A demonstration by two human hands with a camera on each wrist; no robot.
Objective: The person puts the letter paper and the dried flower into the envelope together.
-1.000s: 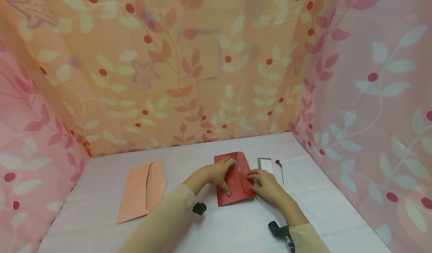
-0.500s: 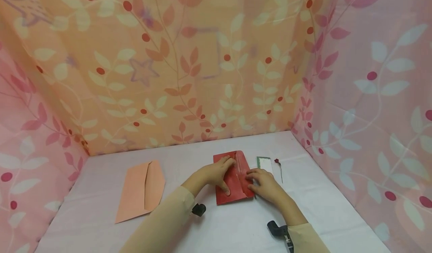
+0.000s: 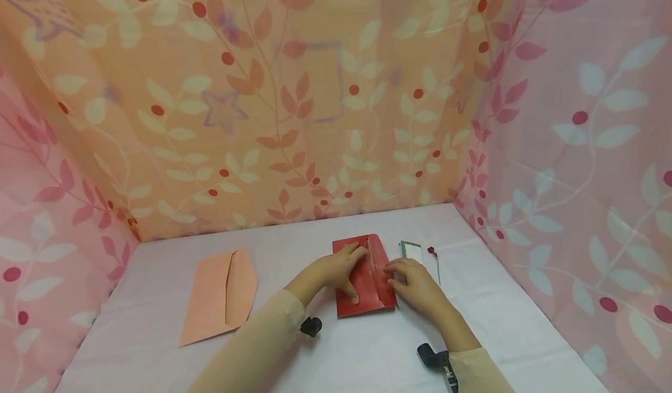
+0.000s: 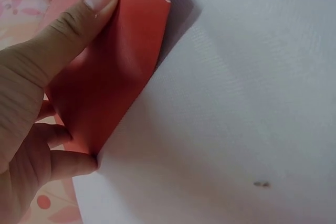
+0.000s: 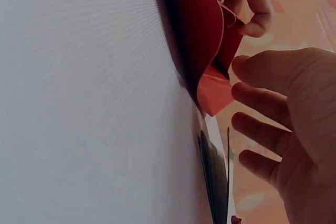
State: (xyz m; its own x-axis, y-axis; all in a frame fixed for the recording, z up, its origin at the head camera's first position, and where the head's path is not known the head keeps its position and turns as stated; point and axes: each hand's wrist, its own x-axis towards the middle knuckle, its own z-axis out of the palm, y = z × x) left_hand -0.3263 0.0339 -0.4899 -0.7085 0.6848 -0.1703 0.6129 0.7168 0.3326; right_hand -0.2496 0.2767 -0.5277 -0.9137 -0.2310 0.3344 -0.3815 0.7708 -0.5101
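A red envelope [image 3: 362, 305] lies near the middle of the table, its flap [image 3: 385, 291] unfolded to the right. My left hand [image 3: 338, 270] grips it, thumb on the face and other fingers at its edge in the left wrist view; the paper bows there. My right hand [image 3: 417, 285] is at the flap's right edge, fingers loosely bent and apart. In the right wrist view the envelope's mouth [image 5: 227, 51] gapes, and the right fingertips stand close beside the flap; whether they touch it I cannot tell.
A peach envelope [image 3: 207, 299] with its flap out lies at the left. Behind the right hand are a white card with a green border [image 3: 412, 251] and a small red flower on a stem [image 3: 432, 251]. Patterned curtains [image 3: 294, 148] enclose the white table [image 3: 362, 361].
The right hand's fingers have shifted slightly and lifted a little at the flap's edge. The left hand and the red envelope stay about where they were.
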